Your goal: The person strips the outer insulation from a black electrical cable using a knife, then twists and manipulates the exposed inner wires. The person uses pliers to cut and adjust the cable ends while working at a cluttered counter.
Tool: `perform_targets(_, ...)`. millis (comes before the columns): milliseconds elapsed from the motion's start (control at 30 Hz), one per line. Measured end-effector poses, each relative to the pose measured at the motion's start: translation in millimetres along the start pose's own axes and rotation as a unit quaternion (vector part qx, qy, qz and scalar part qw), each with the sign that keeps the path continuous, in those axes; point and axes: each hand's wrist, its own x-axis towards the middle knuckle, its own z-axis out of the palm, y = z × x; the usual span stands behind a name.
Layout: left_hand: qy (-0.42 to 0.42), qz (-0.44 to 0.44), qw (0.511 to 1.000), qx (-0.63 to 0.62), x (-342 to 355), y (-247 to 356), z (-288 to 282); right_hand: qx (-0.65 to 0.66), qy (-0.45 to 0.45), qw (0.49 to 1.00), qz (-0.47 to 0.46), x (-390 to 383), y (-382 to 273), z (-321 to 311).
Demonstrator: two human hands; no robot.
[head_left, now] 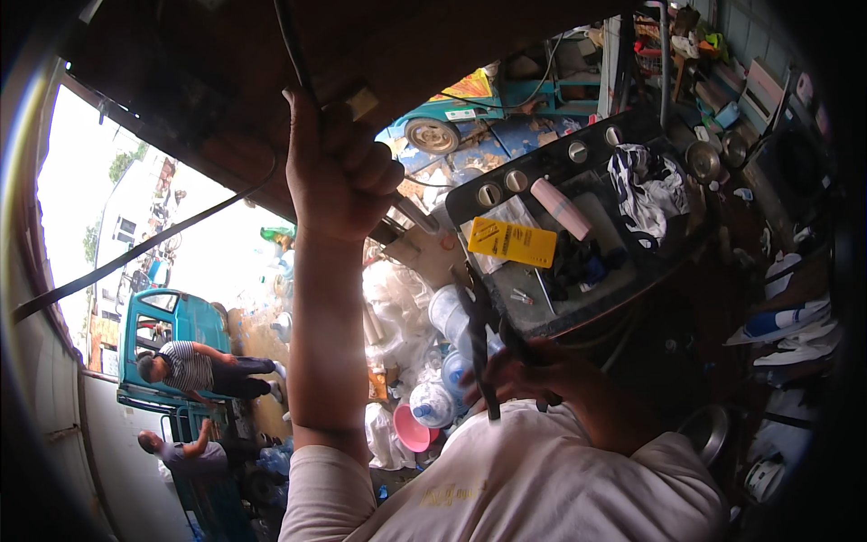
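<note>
My left hand (341,172) is raised in a closed fist under a dark overhead panel (208,54). A black cable (291,45) comes down to its thumb. Below the fist, a silver metal rod (415,215) slants; whether the hand grips it or the cable, I cannot make out. A small tan block (362,102) sits just above the knuckles. Low in front of my chest, my right hand (546,375) is closed, in shadow, around a black two-handled tool (480,348) that looks like pliers.
A black panel with knobs (587,271) carries a yellow package (511,241), a pink roll (560,208) and a patterned cloth (646,190). Water jugs (432,404) and a pink basin (414,429) lie below. Two people (194,369) are beside a teal vehicle (185,321). Another cable (135,253) crosses left.
</note>
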Motion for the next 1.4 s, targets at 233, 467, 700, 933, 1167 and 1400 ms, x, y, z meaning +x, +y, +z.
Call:
perform_targets(233, -0.095, -0.047, 0.992, -0.068, -5, -1, -1, 0.362, -0.32, 0.874, -0.049, 21, 29, 3)
perform_targets(467, -0.132, -0.074, 0.982, -0.115, -8, -4, 0, 0.403, -0.366, 0.835, -0.087, 40, 48, 3)
perform_targets(700, -0.15, -0.088, 0.976, -0.129, -7, -9, 1, 0.383, -0.352, 0.854, -0.031, 37, 44, 1)
perform_targets(933, -0.151, -0.089, 0.975, -0.134, -7, -8, 2, 0.324, -0.321, 0.89, -0.001, 31, 34, -1)
perform_targets(1167, -0.127, -0.083, 0.979, -0.139, -7, -7, 1, 0.326, -0.251, 0.911, 0.006, 28, 30, 6)
perform_targets(1400, 0.086, -0.071, 0.994, 0.003, -8, -5, 1, -0.252, 0.16, 0.954, -0.002, 15, 3, 4)
